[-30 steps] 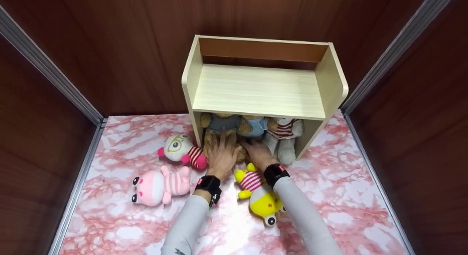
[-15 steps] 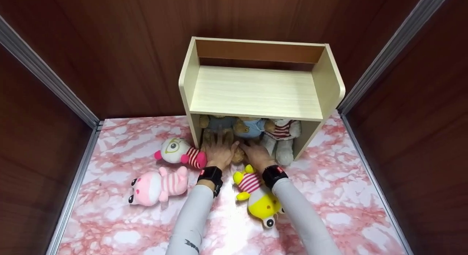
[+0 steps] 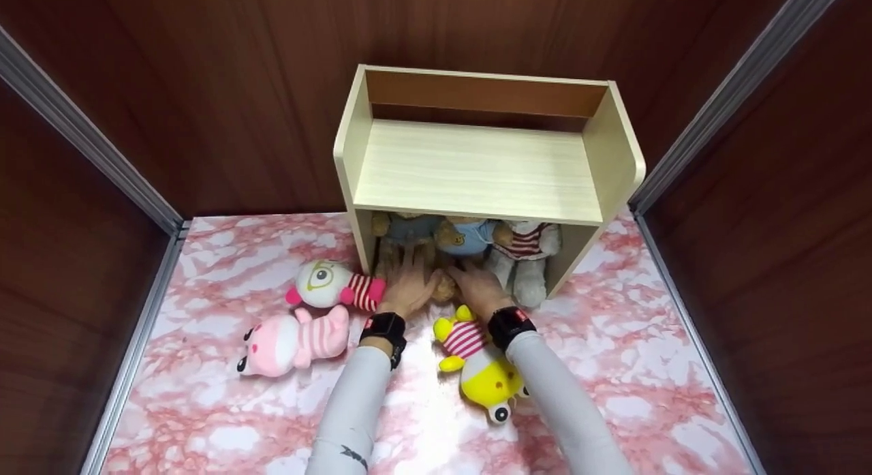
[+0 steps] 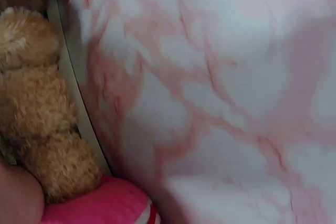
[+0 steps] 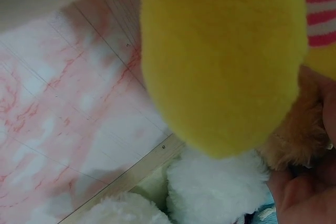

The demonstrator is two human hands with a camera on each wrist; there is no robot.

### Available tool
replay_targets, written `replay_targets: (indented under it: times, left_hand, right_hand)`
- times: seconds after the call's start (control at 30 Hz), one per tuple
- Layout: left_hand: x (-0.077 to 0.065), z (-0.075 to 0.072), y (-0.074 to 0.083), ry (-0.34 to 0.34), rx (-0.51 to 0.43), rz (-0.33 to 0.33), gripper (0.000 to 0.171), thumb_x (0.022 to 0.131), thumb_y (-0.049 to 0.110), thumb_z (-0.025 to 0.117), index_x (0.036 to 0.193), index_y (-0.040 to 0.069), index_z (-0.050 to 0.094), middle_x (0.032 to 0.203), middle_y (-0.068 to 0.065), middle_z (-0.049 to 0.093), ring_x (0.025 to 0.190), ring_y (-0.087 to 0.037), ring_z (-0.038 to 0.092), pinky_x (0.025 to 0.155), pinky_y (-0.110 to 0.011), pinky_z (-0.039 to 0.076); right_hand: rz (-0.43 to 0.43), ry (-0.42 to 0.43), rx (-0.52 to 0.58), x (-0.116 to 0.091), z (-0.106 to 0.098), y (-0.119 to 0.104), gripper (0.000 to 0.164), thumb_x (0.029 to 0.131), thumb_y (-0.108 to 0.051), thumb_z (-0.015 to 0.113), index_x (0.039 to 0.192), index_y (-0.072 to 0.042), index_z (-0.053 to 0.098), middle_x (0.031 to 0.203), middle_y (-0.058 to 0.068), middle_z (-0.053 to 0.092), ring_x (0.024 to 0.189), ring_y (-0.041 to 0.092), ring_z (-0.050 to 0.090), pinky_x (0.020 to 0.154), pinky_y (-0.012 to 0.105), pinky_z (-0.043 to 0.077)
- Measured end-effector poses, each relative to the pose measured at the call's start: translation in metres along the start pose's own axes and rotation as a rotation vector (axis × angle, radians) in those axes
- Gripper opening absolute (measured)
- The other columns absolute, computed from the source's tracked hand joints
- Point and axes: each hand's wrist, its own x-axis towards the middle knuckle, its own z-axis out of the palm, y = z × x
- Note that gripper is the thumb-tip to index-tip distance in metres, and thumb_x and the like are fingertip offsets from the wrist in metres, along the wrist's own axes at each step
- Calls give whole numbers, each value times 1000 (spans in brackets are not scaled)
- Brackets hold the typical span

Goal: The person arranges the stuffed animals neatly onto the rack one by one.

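The left hand, fingers straight, lies over the legs of a curly brown plush bear in a grey shirt; the right hand reaches beside brown fur, its grip unclear. Beyond both hands, the bear sits in the lower bay of a pale wooden shelf. Settling it there seems the step in hand; the next move likely calls for easing off without dragging its legs.

Dark brown panels on three sides; grey metal strips along edges; pink-white marbled surface below.
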Motion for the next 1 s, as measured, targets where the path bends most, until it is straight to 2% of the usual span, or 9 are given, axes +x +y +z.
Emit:
replay_targets:
  times: [0.1, 0.2, 0.33, 0.4, 0.5, 0.6, 0.7, 0.83, 1.0]
  left_hand:
    - [-4, -2, -3, 74, 17, 14, 59, 97, 37, 64, 144, 2, 57, 151, -23, 47, 139, -58, 39, 116, -71, 25]
    - [-13, 2, -7, 168, 19, 10, 49, 93, 33, 68, 128, -1, 67, 147, -22, 51, 134, -56, 45, 113, -67, 35]
    - [-32, 9, -13, 272, 71, 97, 33, 95, 33, 69, 110, 4, 73, 128, -21, 59, 118, -45, 58, 103, -59, 47]
    - [-43, 10, -17, 258, 120, 144, 34, 98, 36, 68, 114, 6, 73, 123, -18, 62, 113, -40, 60, 103, -55, 48]
    - [-55, 10, -21, 161, 214, 149, 43, 101, 42, 61, 134, 15, 66, 135, -14, 62, 129, -36, 54, 113, -58, 38]
    - [-54, 9, -22, 66, 281, 93, 50, 102, 44, 57, 148, 24, 57, 150, -10, 54, 145, -35, 40, 118, -65, 28]
    - [-48, 6, -18, 60, 290, 37, 47, 101, 39, 59, 147, 28, 58, 152, -9, 52, 148, -35, 37, 115, -67, 31]
    - [-37, 5, -9, 162, 271, 7, 40, 98, 28, 61, 137, 23, 65, 142, -15, 59, 139, -38, 48, 107, -62, 43]
    - [-23, 9, -2, 322, 308, -25, 34, 93, 22, 59, 124, 17, 71, 130, -19, 64, 123, -42, 59, 98, -59, 50]
  right_hand:
    - [8, -14, 10, 0, -1, 1, 35, 90, -10, 79, 124, -9, 69, 127, 27, 62, 98, 48, 65, 73, 58, 59]
    - [33, -63, 28, 0, -3, 2, 37, 91, -9, 78, 127, -10, 67, 131, 28, 59, 99, 48, 65, 76, 59, 58]
    - [45, -115, 36, 0, -4, 1, 37, 94, -10, 75, 131, -10, 65, 131, 29, 58, 100, 48, 65, 76, 59, 58]
    - [36, -107, 32, 1, -4, 0, 37, 95, -11, 74, 131, -10, 65, 130, 29, 59, 99, 48, 65, 75, 59, 58]
    - [24, -79, 40, 1, -4, -2, 37, 95, -10, 74, 130, -9, 66, 129, 29, 60, 99, 49, 65, 74, 60, 58]
    - [21, -63, 42, 1, -5, -1, 36, 94, -9, 75, 130, -10, 67, 130, 30, 60, 99, 50, 65, 75, 60, 58]
    - [18, -64, 41, 1, -4, 0, 38, 94, -10, 76, 131, -10, 66, 131, 31, 59, 98, 50, 66, 76, 59, 59]
    - [13, -58, 25, 0, -3, 0, 43, 92, -10, 79, 133, -10, 65, 132, 30, 59, 100, 49, 65, 77, 59, 59]
    - [-8, -37, -4, 0, -1, -2, 44, 90, -11, 80, 131, -10, 66, 125, 28, 61, 94, 46, 65, 72, 56, 59]
